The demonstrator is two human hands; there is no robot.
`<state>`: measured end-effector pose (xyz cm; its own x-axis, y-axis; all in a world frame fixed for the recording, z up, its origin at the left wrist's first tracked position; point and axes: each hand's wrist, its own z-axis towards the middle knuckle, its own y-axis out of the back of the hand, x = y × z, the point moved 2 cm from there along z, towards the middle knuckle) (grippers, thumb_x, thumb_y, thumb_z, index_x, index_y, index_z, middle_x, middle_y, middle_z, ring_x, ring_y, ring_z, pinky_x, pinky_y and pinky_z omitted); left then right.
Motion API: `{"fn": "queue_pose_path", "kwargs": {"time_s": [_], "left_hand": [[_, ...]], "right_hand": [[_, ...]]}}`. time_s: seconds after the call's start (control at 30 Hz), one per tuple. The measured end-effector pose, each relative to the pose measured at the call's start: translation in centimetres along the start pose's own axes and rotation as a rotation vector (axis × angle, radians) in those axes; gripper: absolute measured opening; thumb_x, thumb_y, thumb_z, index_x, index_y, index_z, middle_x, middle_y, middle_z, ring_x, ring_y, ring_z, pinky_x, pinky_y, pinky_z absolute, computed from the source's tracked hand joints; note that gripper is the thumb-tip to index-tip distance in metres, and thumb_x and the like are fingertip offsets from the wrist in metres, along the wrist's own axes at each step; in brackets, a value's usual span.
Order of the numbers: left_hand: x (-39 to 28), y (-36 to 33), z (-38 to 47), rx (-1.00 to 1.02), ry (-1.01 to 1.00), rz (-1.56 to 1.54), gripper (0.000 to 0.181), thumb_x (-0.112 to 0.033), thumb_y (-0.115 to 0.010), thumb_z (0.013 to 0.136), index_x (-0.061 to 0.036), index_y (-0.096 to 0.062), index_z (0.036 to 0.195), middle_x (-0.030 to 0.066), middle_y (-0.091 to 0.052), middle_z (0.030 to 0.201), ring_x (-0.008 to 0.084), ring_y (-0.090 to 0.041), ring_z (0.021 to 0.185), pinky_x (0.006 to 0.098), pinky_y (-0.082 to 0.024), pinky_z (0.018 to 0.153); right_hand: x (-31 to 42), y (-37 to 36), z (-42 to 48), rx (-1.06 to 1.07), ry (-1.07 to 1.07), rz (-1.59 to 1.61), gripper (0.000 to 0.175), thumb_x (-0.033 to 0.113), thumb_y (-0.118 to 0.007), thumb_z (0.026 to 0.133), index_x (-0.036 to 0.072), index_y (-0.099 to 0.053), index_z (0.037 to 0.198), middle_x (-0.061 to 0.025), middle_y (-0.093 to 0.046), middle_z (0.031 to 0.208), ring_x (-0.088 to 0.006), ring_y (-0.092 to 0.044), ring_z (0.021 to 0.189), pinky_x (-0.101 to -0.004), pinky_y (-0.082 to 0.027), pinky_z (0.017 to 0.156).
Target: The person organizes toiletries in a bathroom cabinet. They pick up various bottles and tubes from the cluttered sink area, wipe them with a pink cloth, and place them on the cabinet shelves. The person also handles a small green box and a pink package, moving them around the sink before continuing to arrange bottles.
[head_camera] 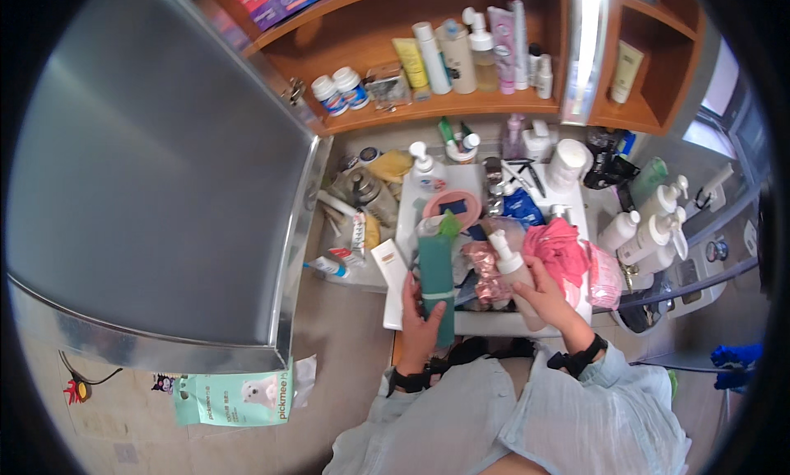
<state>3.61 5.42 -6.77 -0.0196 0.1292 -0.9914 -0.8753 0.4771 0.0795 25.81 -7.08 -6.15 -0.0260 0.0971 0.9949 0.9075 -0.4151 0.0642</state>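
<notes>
My left hand (421, 327) grips a green box or case (436, 271) with a pale band around it, held upright over the front of the white sink (487, 320). In my right hand (549, 296) is a translucent pump bottle (517, 274) with a white pump head, tilted to the left. Between the two lies a shiny rose-coloured bow (487, 274). A crumpled pink cloth (557, 249) is just beyond my right hand. To the left of the green item leans a slim white box (390, 265). Behind are a pink round dish (460, 206) and a blue packet (521, 208).
An open metallic cabinet door (166, 166) fills the left. Above the sink are wooden shelves (438, 112) of bottles and tubes. Several white pump bottles (648, 237) crowd the right side; a foaming soap bottle (426, 169) stands at the back left. A mint-green bag (234, 398) hangs or lies lower left.
</notes>
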Motion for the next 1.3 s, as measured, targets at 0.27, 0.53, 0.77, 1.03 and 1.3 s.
{"fn": "queue_pose_path", "kwargs": {"time_s": [0.27, 0.53, 0.77, 1.03, 1.3], "left_hand": [[1.6, 12.6, 0.9, -0.288, 0.012, 0.397, 0.062, -0.008, -0.061, 0.085, -0.0048, -0.031, 0.139, 0.0171, -0.046, 0.130, 0.0297, -0.046, 0.118, 0.0371, -0.037, 0.098], [8.8, 13.4, 4.0, -0.119, 0.068, 0.768, 0.059, -0.007, -0.060, 0.081, -0.0026, -0.036, 0.135, 0.0224, -0.049, 0.123, 0.0393, -0.047, 0.113, 0.0429, -0.038, 0.096], [16.3, 14.2, 11.5, 0.051, 0.078, 0.528, 0.052, -0.008, -0.053, 0.088, 0.0000, -0.034, 0.135, 0.0219, -0.044, 0.132, 0.0342, -0.043, 0.122, 0.0380, -0.034, 0.102], [16.6, 15.5, 10.3, 0.081, 0.310, 0.169, 0.053, -0.026, -0.045, 0.095, -0.0034, -0.029, 0.140, 0.0168, -0.038, 0.139, 0.0242, -0.039, 0.126, 0.0328, -0.032, 0.103], [7.7, 13.6, 8.3, -0.375, 0.175, 0.239, 0.033, -0.028, -0.048, 0.096, -0.0004, -0.052, 0.113, 0.0089, -0.059, 0.105, 0.0158, -0.055, 0.096, 0.0279, -0.045, 0.082]], "right_hand": [[-3.0, 1.3, -2.1, -0.268, -0.119, -0.052, 0.046, 0.017, -0.061, 0.086, 0.004, -0.042, 0.126, -0.0074, -0.053, 0.112, -0.0153, -0.049, 0.103, -0.0288, -0.038, 0.092], [-1.5, 0.5, -2.3, -0.312, -0.057, -0.127, 0.045, 0.016, -0.062, 0.086, 0.005, -0.042, 0.125, -0.0075, -0.052, 0.113, -0.0165, -0.048, 0.105, -0.0294, -0.038, 0.092], [-0.5, -0.3, -1.3, -0.324, -0.012, -0.088, 0.048, 0.014, -0.063, 0.085, 0.003, -0.041, 0.126, -0.0095, -0.052, 0.116, -0.0181, -0.049, 0.109, -0.0310, -0.038, 0.093], [0.3, 0.9, -1.6, -0.313, -0.001, -0.161, 0.051, 0.016, -0.064, 0.084, 0.002, -0.040, 0.127, -0.0102, -0.053, 0.117, -0.0185, -0.049, 0.110, -0.0309, -0.038, 0.095], [0.6, 7.6, 6.8, -0.516, 0.031, -0.445, 0.055, 0.020, -0.061, 0.084, 0.003, -0.038, 0.131, -0.0192, -0.052, 0.120, -0.0288, -0.056, 0.103, -0.0361, -0.043, 0.090]]}}
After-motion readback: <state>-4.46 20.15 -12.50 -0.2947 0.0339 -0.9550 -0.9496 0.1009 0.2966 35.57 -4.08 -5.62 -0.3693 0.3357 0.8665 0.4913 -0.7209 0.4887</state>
